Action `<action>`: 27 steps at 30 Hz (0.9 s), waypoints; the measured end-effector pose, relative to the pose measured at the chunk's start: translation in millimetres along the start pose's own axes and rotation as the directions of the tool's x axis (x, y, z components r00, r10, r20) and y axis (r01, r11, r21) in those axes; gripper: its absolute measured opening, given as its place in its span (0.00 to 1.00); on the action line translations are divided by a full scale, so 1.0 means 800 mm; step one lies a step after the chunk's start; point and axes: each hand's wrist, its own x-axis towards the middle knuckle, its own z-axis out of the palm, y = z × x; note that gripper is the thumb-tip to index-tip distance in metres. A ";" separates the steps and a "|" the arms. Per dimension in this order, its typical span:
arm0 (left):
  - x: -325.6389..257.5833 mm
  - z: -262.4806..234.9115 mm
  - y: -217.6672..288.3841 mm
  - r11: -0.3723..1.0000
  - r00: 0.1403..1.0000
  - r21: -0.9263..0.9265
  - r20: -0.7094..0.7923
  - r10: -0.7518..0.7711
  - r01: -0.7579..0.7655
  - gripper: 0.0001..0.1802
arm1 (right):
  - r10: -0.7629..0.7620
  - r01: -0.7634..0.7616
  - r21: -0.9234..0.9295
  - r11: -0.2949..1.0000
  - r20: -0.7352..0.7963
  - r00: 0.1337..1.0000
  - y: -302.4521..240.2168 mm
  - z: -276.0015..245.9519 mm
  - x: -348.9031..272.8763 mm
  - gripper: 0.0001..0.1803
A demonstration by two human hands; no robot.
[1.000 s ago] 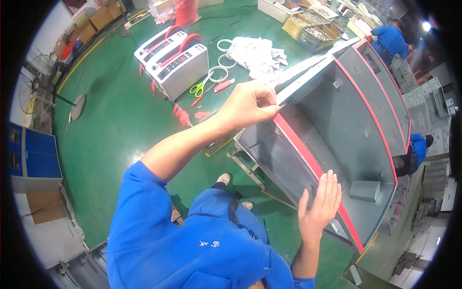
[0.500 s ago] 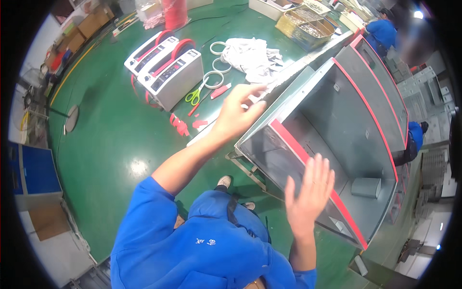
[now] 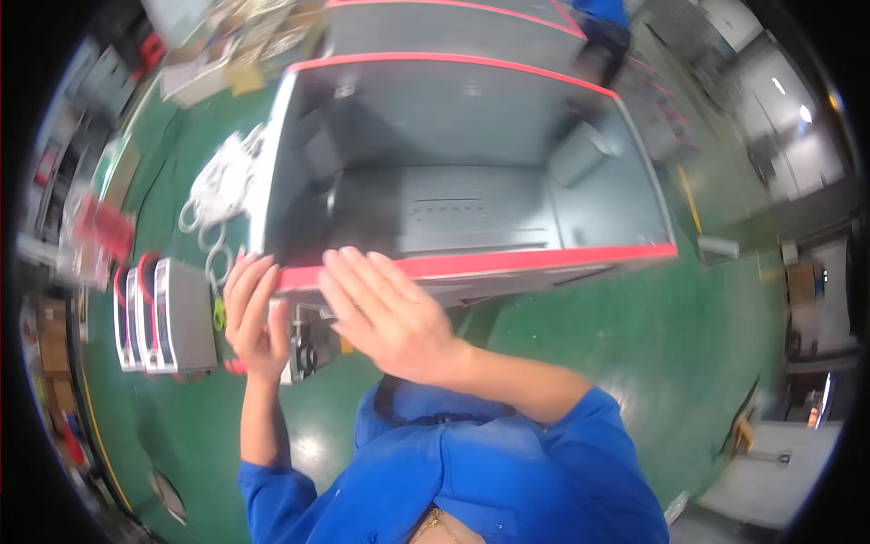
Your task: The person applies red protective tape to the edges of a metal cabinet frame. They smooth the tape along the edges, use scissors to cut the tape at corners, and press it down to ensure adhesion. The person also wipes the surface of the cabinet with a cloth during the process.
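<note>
A large grey metal box (image 3: pixel 480 136), its hollow side facing up, stands in front of me with red tape along its rims. On the near rim, the red tape strip (image 3: pixel 507 263) runs to the right corner. My right hand (image 3: pixel 399 326) is flat, its straight fingers over the left part of that strip. Beside the near left corner is my left hand (image 3: pixel 256 313), fingers bent and thumb apart; I see nothing in it. Blur hides whether its fingertips touch the corner. Inside the box, at the right, sits a grey curved piece (image 3: pixel 580 154).
Two white tape dispensers (image 3: pixel 177 317) with red rolls stand at the left. Nearer the box lie a white cloth (image 3: pixel 227 177), tape rings (image 3: pixel 216 238) and green-handled scissors (image 3: pixel 219 314). Another taped metal box (image 3: pixel 435 32) stands behind. A person in blue (image 3: pixel 605 36) is at the far right.
The view has turned to the right, bringing the box to the middle. My right hand has moved left along the near rim, close to my left hand, which is now at the left corner.
</note>
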 end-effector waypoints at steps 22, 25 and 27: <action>0.071 0.028 -0.022 0.903 0.971 -0.390 0.217 -0.100 0.180 0.20 | 0.590 -0.666 0.273 0.694 -0.747 0.308 0.314 -0.140 -0.235 0.22; 0.069 0.041 0.013 0.918 0.966 -0.334 0.214 -0.147 0.214 0.15 | 0.633 -0.646 0.339 0.684 -0.715 0.296 0.354 -0.146 -0.230 0.22; 0.068 0.062 0.049 0.916 0.964 -0.315 0.173 -0.204 0.250 0.12 | 0.635 -0.617 0.346 0.707 -0.695 0.338 0.398 -0.151 -0.233 0.22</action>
